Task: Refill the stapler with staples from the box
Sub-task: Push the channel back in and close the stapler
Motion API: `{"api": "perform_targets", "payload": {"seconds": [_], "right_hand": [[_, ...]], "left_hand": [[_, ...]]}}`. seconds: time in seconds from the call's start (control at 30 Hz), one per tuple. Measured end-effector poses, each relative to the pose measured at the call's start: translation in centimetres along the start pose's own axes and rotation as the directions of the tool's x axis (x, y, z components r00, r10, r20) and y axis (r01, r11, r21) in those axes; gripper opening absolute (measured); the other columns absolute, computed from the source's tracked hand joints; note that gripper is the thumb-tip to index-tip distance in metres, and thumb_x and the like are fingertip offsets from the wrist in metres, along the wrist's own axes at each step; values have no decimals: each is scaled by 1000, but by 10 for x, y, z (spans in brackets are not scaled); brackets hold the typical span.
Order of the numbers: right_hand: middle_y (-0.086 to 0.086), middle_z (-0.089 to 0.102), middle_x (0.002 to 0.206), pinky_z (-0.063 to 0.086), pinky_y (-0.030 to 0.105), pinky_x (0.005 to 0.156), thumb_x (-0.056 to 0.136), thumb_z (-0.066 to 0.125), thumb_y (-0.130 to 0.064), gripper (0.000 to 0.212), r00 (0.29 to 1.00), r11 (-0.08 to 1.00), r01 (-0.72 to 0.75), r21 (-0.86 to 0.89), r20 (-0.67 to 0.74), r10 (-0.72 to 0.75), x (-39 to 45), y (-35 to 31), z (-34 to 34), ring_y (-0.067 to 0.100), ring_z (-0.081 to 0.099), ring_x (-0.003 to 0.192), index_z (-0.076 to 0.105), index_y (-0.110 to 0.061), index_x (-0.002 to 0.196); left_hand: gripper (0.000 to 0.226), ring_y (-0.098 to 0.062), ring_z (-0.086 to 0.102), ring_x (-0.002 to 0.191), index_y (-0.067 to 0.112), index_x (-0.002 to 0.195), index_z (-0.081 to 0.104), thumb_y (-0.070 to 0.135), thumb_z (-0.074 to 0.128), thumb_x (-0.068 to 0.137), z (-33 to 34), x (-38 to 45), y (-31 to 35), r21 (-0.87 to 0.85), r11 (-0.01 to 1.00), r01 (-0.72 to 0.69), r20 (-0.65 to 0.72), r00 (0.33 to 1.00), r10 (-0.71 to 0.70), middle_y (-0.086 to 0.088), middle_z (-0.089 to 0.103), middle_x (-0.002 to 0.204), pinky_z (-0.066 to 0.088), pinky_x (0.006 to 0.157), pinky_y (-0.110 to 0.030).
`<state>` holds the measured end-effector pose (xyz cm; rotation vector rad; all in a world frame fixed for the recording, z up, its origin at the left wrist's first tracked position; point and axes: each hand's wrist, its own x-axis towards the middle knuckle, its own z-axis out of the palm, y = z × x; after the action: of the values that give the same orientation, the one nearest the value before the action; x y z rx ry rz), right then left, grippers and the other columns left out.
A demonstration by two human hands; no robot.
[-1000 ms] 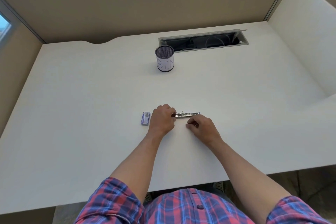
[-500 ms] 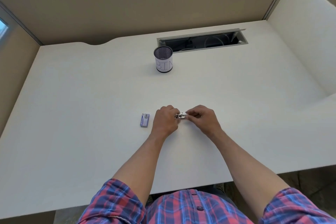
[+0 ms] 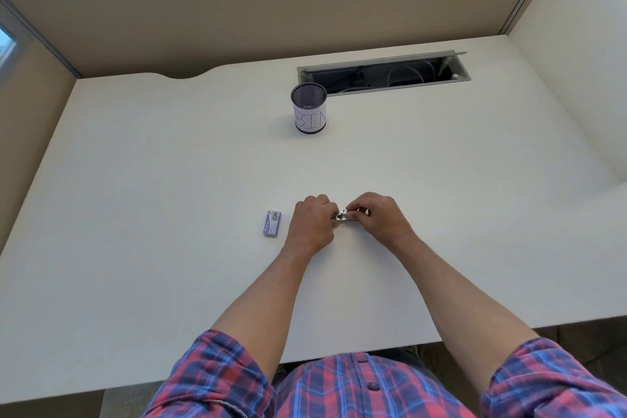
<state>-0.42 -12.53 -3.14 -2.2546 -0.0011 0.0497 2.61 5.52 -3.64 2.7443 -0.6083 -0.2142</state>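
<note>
Near the middle of the white desk (image 3: 169, 180), both hands close on a small metal stapler (image 3: 342, 216). The left hand (image 3: 314, 222) is curled around its left end, and the right hand (image 3: 376, 214) pinches its right part with fingertips; only a short silvery stretch shows between them. The staple box (image 3: 272, 223), small and purple, lies flat on the desk at nine o'clock from the stapler, just beside the left hand but apart from it. At twelve o'clock, well apart, a black mesh cup (image 3: 309, 108) labelled "BIN" stands upright, near the open cable tray (image 3: 383, 73) at one o'clock.
</note>
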Motion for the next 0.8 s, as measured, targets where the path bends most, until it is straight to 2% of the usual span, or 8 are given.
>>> {"api": "perform_targets", "payload": {"seconds": [0.23,0.33,0.43,0.57,0.67,0.8], "right_hand": [[-1,76,88,48,29,80,83,85,-11,6,994,997,72,-26,-76,-74,-7,0,-4,20,60,83,82,-12,88],[-3,76,87,48,27,77,81,86,-11,8,990,997,73,18,-121,-70,-7,-2,-8,19,61,82,82,-14,87],[-6,75,87,44,16,74,81,86,-12,9,986,996,70,63,-158,-59,-5,-5,-12,12,59,87,82,-17,86],[-9,72,87,43,8,73,82,85,-11,9,980,991,105,82,-176,-89,-1,-9,-16,2,54,95,81,-17,88],[-11,70,87,44,9,72,82,85,-14,9,976,989,139,57,-177,-127,0,-12,-20,3,53,97,81,-19,88],[-9,68,88,48,10,72,84,85,-15,8,961,974,228,-4,-161,-225,-1,-11,-25,7,53,98,80,-17,89]], "left_hand": [[16,-26,58,96,16,104,64,11,61,89,-6,1,5,-23,999,-25,12,1000,25,-1,65,102,30,77,-30],[18,-29,62,89,14,102,62,5,60,87,-10,1,8,-160,987,-10,-1,1000,10,-3,67,100,43,74,-35],[20,-26,63,91,16,104,62,2,60,90,-12,-2,10,-317,948,39,-7,999,-43,1,67,102,53,80,-41],[23,-17,64,88,18,103,65,-2,65,90,-17,-5,13,-500,865,44,-63,994,-87,5,67,97,55,81,-36],[26,-11,62,84,20,102,65,-2,66,89,-21,-7,16,-555,831,42,-81,991,-104,7,67,93,55,79,-31],[24,-11,64,85,20,100,67,-1,67,89,-23,-9,17,-592,805,38,-100,988,-121,8,69,91,55,80,-31]]}}
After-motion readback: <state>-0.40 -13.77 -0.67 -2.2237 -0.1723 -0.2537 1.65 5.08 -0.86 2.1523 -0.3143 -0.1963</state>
